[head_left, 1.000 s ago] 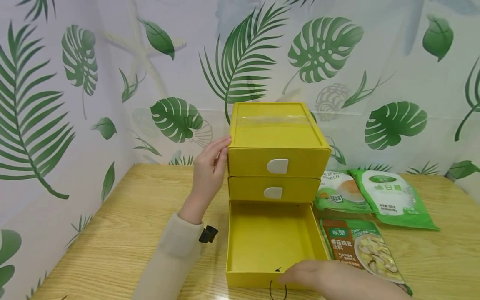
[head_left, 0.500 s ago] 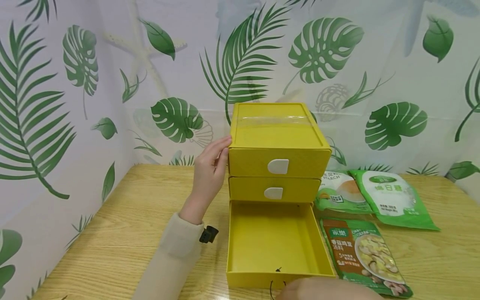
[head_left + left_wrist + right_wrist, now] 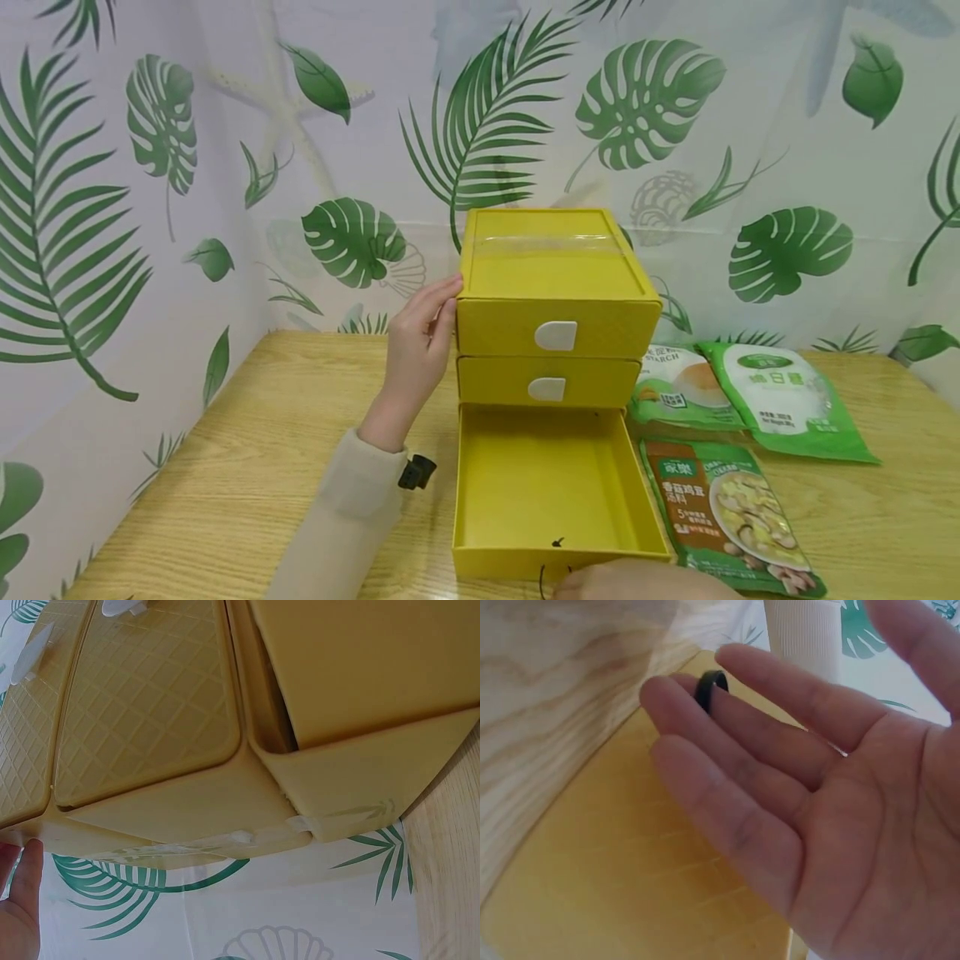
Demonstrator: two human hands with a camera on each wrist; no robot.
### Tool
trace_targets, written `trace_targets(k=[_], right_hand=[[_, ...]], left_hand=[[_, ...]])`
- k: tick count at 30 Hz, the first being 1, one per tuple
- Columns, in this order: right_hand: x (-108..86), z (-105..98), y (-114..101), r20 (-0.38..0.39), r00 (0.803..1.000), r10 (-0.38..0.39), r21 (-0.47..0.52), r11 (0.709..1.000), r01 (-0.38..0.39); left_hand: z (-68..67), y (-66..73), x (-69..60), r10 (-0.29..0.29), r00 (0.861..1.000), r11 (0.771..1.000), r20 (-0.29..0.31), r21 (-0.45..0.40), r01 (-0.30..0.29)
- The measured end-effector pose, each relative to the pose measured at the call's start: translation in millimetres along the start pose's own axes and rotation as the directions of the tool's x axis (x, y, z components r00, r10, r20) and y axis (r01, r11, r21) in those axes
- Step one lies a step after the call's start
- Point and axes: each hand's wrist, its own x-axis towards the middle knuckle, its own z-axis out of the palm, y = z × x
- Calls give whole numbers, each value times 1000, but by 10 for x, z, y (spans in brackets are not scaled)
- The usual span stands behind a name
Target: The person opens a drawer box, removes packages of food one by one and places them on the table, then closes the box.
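Observation:
A yellow drawer cabinet (image 3: 555,271) stands on the table, with its bottom drawer (image 3: 540,483) pulled out and nothing lying inside. My left hand (image 3: 418,354) rests against the cabinet's upper left side, fingers fairly straight; its fingertips also show in the left wrist view. At the bottom drawer's front my right hand (image 3: 645,581) is mostly cut off by the frame edge. The right wrist view shows that hand (image 3: 802,780) with extended, slightly bent fingers and a black cord loop (image 3: 711,690) over them. The upper two drawers are closed and have white tabs.
Right of the cabinet lie a starch bag (image 3: 682,387), a green-and-white bag (image 3: 783,400) and a soup mix packet (image 3: 735,517) nearest the drawer. A leaf-printed cloth (image 3: 330,158) hangs behind. Wooden tabletop (image 3: 262,433) extends to the left.
My right hand has dropped lower in front of the bottom drawer, uncovering the drawer's front edge and the soup mix packet. The left hand and the drawer have stayed in place.

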Motion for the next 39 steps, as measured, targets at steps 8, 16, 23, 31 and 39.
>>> trace_targets(k=[8, 16, 23, 31, 39], right_hand=[[-4, -38, -8, -103, 951, -291, -371, 899, 235], [12, -93, -65, -98, 936, -338, -543, 806, 235], [41, -82, -88, -138, 941, -308, -508, 838, 199], [-15, -66, -4, -176, 981, 75, 7, 997, -75], [-16, -195, 21, -29, 919, 392, 284, 885, -369]], left_hand=[[0, 9, 4, 1, 1000, 1000, -1, 1, -1], [1, 4, -3, 5, 1000, 1000, -7, 8, -5], [2, 16, 6, 3, 1000, 1000, -5, 6, -3], [16, 23, 5, 5, 1000, 1000, -4, -4, -5], [1, 26, 4, -10, 1000, 1000, -2, -6, 10]])
